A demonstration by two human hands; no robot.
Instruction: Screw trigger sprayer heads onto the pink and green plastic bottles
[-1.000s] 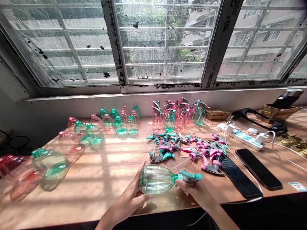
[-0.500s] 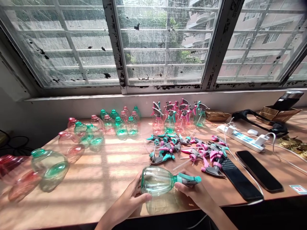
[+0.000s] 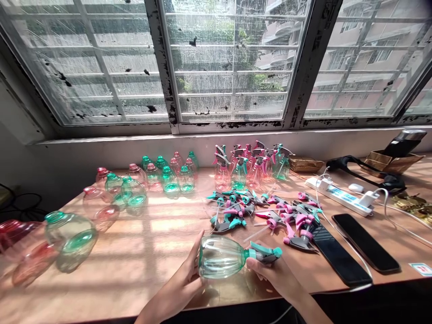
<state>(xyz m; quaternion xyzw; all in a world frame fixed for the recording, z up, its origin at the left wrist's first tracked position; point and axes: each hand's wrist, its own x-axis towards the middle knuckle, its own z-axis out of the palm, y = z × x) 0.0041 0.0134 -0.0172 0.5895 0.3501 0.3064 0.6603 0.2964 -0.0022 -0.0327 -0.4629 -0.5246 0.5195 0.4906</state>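
While the green bottle [image 3: 222, 256] lay sideways between both hands, the left hand [image 3: 189, 279] cupped its base, half open, and the right hand [image 3: 268, 267] closed around its spray head [image 3: 265, 253]

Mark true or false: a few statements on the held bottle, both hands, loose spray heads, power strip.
1. The left hand is at the base of the held green bottle. True.
2. The held green bottle stands upright. False: it is on its side.
3. The right hand is at the fitted spray head. True.
4. The loose spray heads are all pink. False: teal ones are among them.
5. The power strip has white adapters in it. True.
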